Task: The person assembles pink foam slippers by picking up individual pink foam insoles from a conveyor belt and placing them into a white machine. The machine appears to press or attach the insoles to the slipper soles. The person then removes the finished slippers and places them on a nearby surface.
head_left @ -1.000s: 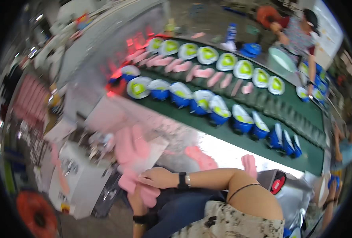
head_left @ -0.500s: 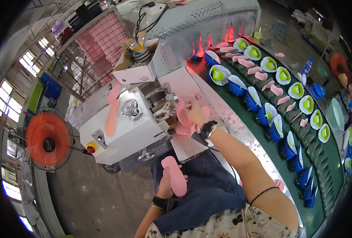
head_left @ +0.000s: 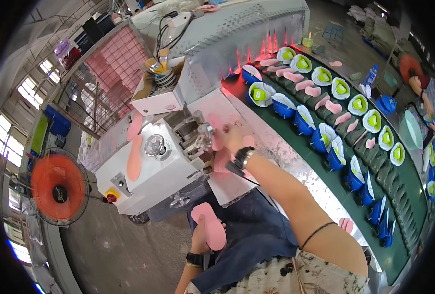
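My left hand [head_left: 200, 239] is wrapped round pink foam insoles [head_left: 211, 230] above my lap; they look like a small stack. My right hand [head_left: 235, 141], a little blurred, reaches up to the rollers [head_left: 205, 134] of a white machine [head_left: 151, 159]. Its fingers are closed by the edge of another pink insole [head_left: 217, 143], which is partly hidden by the hand and the roller. Below that hand, more pink insoles [head_left: 221, 161] lie piled against the machine's side. Two long pink insoles, one of them the nearer insole [head_left: 134, 158], rest on the machine's top.
On my right a green conveyor [head_left: 305, 147] carries blue-and-white shoe uppers [head_left: 283, 105] and pink insoles. Behind the machine stands a white box [head_left: 158, 104] with brushes. An orange fan [head_left: 60, 191] is at the left. Another person's arm [head_left: 423, 95] shows at far right.
The view has shifted slightly. The pink insole at my right hand shows less beside the roller than before, and that hand has moved closer in. My left hand still grips its insoles.
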A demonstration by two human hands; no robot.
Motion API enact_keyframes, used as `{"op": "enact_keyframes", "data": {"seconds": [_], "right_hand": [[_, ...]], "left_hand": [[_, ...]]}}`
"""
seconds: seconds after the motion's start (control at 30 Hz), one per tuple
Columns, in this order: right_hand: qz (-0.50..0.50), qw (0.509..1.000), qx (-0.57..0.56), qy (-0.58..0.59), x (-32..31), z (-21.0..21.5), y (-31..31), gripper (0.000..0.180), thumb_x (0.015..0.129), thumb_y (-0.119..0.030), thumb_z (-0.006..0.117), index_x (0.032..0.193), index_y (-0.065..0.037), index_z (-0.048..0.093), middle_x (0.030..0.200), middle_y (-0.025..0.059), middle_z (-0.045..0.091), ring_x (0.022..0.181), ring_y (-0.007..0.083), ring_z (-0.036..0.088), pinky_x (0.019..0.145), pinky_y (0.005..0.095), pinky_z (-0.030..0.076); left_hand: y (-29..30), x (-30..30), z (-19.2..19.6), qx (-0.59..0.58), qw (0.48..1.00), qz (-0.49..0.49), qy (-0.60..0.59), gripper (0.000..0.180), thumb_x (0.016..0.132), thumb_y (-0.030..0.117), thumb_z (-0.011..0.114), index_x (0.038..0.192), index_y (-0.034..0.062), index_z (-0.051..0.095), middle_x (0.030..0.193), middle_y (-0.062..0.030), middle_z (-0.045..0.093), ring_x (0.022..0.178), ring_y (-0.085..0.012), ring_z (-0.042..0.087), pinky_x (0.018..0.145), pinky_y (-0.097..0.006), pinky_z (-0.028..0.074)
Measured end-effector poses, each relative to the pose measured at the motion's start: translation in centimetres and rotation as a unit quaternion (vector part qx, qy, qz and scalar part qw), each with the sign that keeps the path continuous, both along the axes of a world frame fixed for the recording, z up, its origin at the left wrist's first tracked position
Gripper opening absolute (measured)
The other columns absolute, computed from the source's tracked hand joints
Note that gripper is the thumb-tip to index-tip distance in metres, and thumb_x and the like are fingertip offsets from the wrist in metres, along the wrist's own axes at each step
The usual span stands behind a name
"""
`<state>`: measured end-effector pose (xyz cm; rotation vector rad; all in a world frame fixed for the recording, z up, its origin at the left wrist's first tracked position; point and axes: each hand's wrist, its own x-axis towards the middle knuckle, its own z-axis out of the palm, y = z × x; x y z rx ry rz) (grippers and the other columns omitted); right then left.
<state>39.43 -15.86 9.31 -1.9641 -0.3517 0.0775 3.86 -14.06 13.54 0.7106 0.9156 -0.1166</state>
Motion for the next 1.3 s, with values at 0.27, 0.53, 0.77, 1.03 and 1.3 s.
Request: {"op": "enact_keyframes", "data": {"seconds": [0.27,0.53,0.77,1.03,1.3], "right_hand": [[-0.058,0.963,0.247,0.087,4.2,0.8,-6.1,0.028,0.088,-0.027,0.060,0.095,0.000,0.059,0.081,0.0149,0.067,0.055,0.0230,0.065,0.044,0.0306,0.046],[-0.407,0.906,0.093,0.065,3.2,0.4,-42.5,0.037,0.086,-0.017,0.056,0.116,-0.003,0.039,0.081,0.0163,0.061,0.051,0.0235,0.064,0.041,0.0338,0.052],[-0.526,0.825,-0.161,0.131,0.8,-4.2,-66.4,0.026,0.073,-0.012,0.061,0.094,0.001,0.063,0.081,0.0165,0.067,0.074,0.0278,0.066,0.067,0.0365,0.051],[-0.275,0.961,-0.040,0.004,1.3,-2.1,-40.0,0.018,0.081,-0.018,0.061,0.093,-0.003,0.062,0.075,0.0185,0.061,0.070,0.0333,0.061,0.064,0.0405,0.049],[0.231,0.965,0.080,0.096,-18.5,0.7,-18.0,0.026,0.085,-0.030,0.063,0.088,-0.004,0.059,0.074,0.0105,0.059,0.068,0.0182,0.056,0.061,0.0345,0.044]], "left_hand": [[-0.1,0.5,-0.9,-0.027,0.999,0.000,-0.032,0.066,0.096,0.056,0.036,0.109,-0.0056,0.055,0.093,-0.0197,0.064,0.084,-0.0339,0.064,0.082,-0.045,0.052],[0.0,1.3,-4.6,-0.113,0.984,-0.113,-0.084,0.049,0.095,0.039,0.047,0.125,0.0014,0.044,0.108,-0.0163,0.060,0.095,-0.0310,0.061,0.091,-0.046,0.048],[-2.2,5.0,-3.2,-0.010,0.990,-0.139,-0.016,0.047,0.097,0.038,0.042,0.124,-0.0012,0.043,0.114,-0.0160,0.057,0.100,-0.0316,0.061,0.087,-0.045,0.050],[-3.8,4.9,-2.9,-0.005,0.988,-0.138,-0.064,0.035,0.096,0.022,0.048,0.120,-0.0033,0.047,0.110,-0.0157,0.059,0.098,-0.0302,0.061,0.085,-0.042,0.052],[-3.1,5.1,-2.5,0.097,0.984,-0.126,-0.076,0.031,0.096,0.023,0.053,0.110,-0.0042,0.058,0.096,-0.0098,0.063,0.080,-0.0177,0.063,0.072,-0.032,0.052]]}}
